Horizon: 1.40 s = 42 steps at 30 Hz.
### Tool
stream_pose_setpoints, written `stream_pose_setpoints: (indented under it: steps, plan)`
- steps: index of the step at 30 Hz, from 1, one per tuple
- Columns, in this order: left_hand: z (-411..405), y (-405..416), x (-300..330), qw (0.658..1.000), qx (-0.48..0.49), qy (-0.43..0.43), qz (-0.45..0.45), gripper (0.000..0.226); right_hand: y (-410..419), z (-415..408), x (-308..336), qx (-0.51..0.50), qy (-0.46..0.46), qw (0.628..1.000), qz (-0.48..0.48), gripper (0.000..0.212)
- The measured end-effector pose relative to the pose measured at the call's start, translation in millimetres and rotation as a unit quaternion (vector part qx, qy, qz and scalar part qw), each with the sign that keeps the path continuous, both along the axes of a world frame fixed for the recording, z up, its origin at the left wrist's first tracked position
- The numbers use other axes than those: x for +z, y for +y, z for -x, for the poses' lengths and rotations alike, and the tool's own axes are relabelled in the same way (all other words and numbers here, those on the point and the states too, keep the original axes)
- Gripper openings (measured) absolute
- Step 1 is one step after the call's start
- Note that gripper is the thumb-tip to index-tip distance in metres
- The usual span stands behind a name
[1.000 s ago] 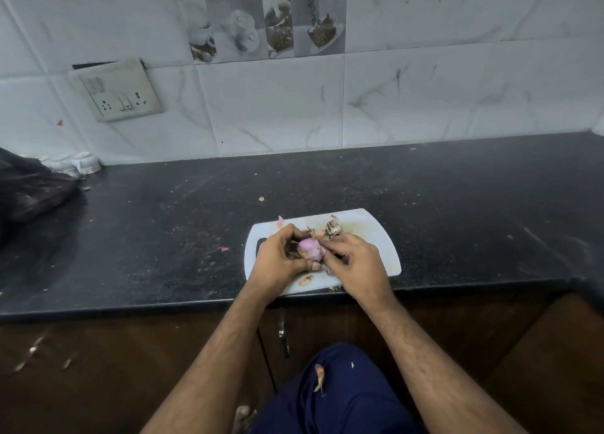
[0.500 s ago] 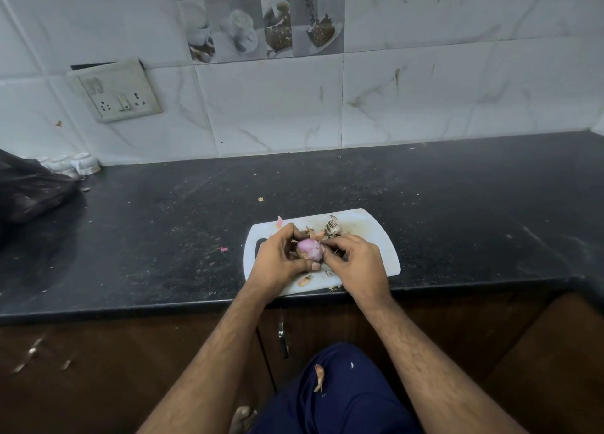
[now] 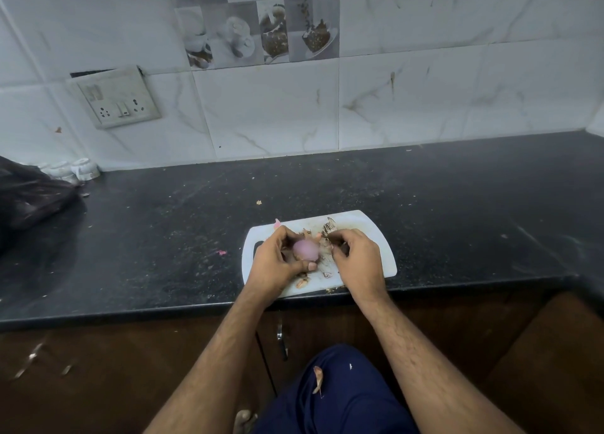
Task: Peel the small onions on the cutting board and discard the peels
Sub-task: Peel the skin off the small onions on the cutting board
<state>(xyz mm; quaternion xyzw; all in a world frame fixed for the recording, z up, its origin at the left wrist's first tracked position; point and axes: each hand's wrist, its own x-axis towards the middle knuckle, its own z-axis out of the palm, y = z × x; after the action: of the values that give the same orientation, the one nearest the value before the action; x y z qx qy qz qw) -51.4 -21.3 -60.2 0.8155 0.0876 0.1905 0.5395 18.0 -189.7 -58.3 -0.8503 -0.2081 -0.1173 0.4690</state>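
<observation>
Far left: one black plastic bag (image 3: 31, 195) is slumping on the dark counter (image 3: 457, 205), with small white cups (image 3: 76, 169) sitting behind it against the wall — count unclear. One switch plate (image 3: 117, 97) is hanging on the tiles above. Centre, at the near edge: one white cutting board (image 3: 376, 237) is lying there, with peel scraps (image 3: 328, 226) scattered over it. The left hand (image 3: 277, 263) is gripping one pink onion (image 3: 305, 250) between thumb and fingers, just above the board — the onion is blurring. Right hand (image 3: 356, 257) is curling beside it, fingers pinched; cannot tell if it is holding peel. One peel flake (image 3: 317, 379) is sitting on the blue trouser leg (image 3: 343, 401) below.
</observation>
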Motion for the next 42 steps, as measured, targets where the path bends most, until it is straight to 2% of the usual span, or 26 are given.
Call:
stream_pose_setpoints:
  steps: [3, 7, 12, 16, 23, 31, 36, 42]
  plan:
    - [0, -2, 1, 1.0, 0.008, -0.004, -0.011, 0.052, -1, 0, 0, 0.045, -0.007, 0.998, 0.032, 0.037]
    - [0, -3, 2, 0.998, 0.003, -0.012, -0.054, 0.066, -1, 2, -1, 0.039, -0.004, 0.996, 0.084, 0.032]
    - [-2, -2, 1, 0.999, 0.008, -0.003, -0.054, 0.052, -2, 3, 2, 0.07, 0.006, 0.995, 0.064, 0.026]
    - [-3, -2, -1, 0.999, 0.019, 0.015, -0.028, 0.056, -5, -1, 1, 0.099, 0.046, 0.994, 0.021, 0.025]
    - [-3, -4, -1, 0.999, 0.024, 0.023, -0.025, 0.061, -7, 4, 1, 0.14, 0.021, 0.989, 0.031, 0.035]
    - [-2, -5, 1, 0.999, 0.022, 0.014, -0.048, 0.064, -4, 3, 1, 0.122, -0.007, 0.988, 0.096, 0.036]
    - [0, 2, 0, 0.999, -0.028, 0.017, -0.033, 0.057, -3, 1, -1, 0.109, 0.0, 0.991, 0.078, 0.036]
    - [-1, 4, -2, 0.999, -0.024, 0.032, -0.032, 0.055, -2, -3, -4, 0.09, 0.008, 0.995, 0.044, 0.031]
